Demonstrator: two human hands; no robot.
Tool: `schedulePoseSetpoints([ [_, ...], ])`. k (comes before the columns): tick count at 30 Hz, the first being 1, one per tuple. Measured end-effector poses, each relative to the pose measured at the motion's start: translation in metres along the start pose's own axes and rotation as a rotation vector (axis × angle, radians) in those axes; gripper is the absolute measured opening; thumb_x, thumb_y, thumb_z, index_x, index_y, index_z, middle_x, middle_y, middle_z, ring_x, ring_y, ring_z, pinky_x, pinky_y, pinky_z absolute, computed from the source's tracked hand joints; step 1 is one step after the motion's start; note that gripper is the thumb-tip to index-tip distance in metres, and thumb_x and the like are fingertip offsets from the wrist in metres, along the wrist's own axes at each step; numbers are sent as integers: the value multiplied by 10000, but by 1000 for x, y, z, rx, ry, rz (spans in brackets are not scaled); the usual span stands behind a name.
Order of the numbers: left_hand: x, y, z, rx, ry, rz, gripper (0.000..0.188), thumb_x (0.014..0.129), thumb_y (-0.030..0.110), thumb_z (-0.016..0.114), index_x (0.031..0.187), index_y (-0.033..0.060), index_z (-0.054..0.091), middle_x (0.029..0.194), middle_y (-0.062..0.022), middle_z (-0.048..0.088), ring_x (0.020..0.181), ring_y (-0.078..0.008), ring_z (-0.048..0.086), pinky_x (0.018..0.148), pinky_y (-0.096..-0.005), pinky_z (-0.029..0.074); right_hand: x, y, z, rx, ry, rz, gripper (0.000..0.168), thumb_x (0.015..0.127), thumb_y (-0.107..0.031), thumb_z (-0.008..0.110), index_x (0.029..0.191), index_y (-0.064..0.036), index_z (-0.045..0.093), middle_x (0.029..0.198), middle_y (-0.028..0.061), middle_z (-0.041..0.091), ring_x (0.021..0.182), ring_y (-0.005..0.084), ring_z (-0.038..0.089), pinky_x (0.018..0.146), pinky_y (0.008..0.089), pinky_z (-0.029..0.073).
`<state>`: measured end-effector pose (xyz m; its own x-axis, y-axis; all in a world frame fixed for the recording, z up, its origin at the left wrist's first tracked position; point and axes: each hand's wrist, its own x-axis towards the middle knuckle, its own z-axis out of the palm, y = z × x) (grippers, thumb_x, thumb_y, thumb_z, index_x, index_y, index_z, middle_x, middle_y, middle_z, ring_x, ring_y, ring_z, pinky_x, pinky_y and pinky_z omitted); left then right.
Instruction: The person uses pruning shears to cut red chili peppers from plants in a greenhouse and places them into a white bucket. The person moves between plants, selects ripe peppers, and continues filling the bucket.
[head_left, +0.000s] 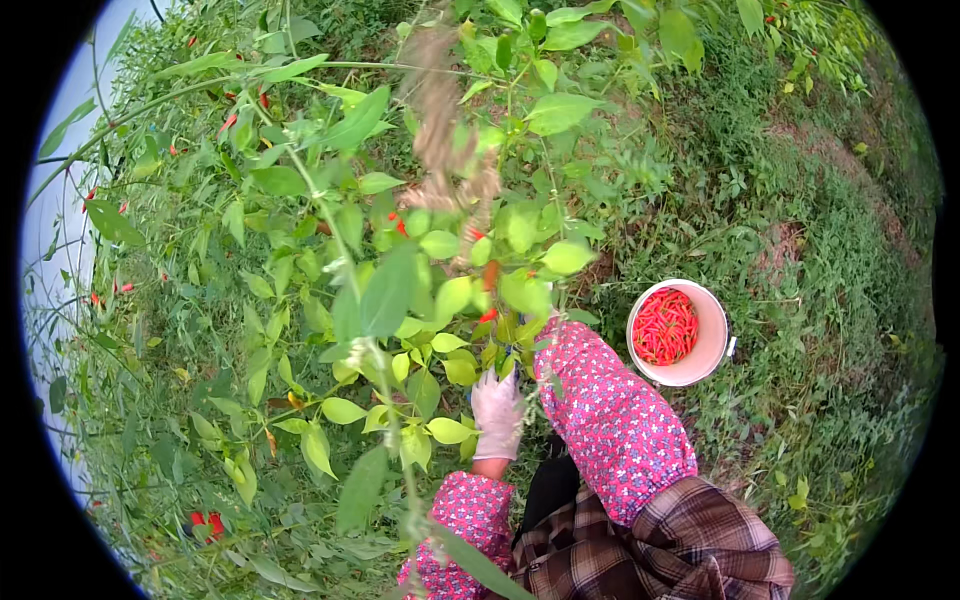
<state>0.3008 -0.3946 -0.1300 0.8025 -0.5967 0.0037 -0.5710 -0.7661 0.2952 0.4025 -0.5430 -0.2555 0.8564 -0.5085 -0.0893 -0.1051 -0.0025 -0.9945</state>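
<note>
My left hand (496, 414), in a whitish glove, reaches into the lower leaves of a chili pepper plant (450, 300). Its fingertips disappear among the foliage, so any hold is hidden. Leaves cover nearly all of my right hand; its flowered pink sleeve cover (600, 405) runs up into the same plant. Just above the hands hang a red chili pepper (489, 316) and a darker orange-red one (491, 275). To the right of my right forearm stands a white bucket (713, 330), partly filled with red chili peppers (665, 327).
A leafy stem (319, 196) crosses close in front of the camera. Blurred, brownish dry plant matter (442, 127) hangs at upper centre. More pepper plants with red fruit fill the left, bordered by a pale sheet-like surface (56, 247). Low weeds (817, 315) cover the ground at right.
</note>
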Motion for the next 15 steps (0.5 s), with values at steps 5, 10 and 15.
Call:
schedulePoseSetpoints([
  [5,-1,-2,-3,73,216,62,252,726,97,590,975,60,602,925,-179,567,812,-337,526,744,-413,427,-1,9,-15,217,109,26,163,721,-57,591,872,-7,624,732,50,609,623,107,524,578,262,447],
  [10,-2,-7,-1,-14,44,-109,207,734,113,597,940,101,607,830,-140,586,789,-328,521,719,-402,422,-26,-33,-50,8,-121,-151,191,713,-23,592,901,-4,624,736,41,615,628,102,523,614,245,447],
  [15,0,-6,7,-50,19,23,226,726,98,545,947,64,579,949,-187,545,890,-335,519,754,-422,424,-23,-15,-47,186,-351,-193,344,709,-58,626,1048,-46,573,899,79,598,841,152,547,781,275,428],
])
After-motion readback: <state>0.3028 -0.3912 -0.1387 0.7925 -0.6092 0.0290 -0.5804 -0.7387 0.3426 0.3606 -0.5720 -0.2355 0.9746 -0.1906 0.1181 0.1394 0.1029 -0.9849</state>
